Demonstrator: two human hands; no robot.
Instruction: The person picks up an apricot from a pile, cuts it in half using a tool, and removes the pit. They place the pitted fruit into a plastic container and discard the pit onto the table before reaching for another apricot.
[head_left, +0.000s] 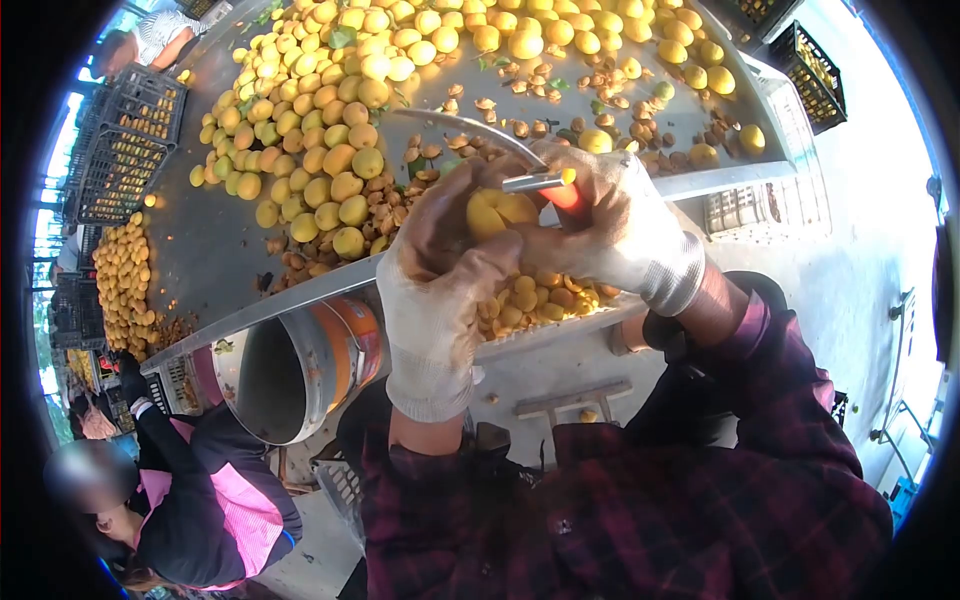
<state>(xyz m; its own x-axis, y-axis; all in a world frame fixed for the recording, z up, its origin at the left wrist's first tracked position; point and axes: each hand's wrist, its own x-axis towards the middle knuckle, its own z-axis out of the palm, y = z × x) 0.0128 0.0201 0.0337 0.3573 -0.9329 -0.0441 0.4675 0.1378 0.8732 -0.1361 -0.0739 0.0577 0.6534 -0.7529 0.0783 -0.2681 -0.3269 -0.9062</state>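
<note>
My left hand (432,290), in a stained white glove, is closed around a yellow apricot (497,212) above the table's near edge. My right hand (622,215), gloved too, grips a knife with a red handle (568,197). The knife's curved blade (468,124) points up and left, over the fruit pile. A short metal rod (532,183) with an orange tip also shows at the right fingers, across the apricot. The right thumb is against the fruit. Below my hands, apricot pieces (540,300) fill a container that is partly hidden.
A metal table (215,255) carries heaped apricots (330,150) and scattered brown pits (395,205). A bucket (318,360) lies on its side below its edge. Another person (215,490) sits at lower left. Black crates (130,145) stand at left; a white crate (745,210) is at right.
</note>
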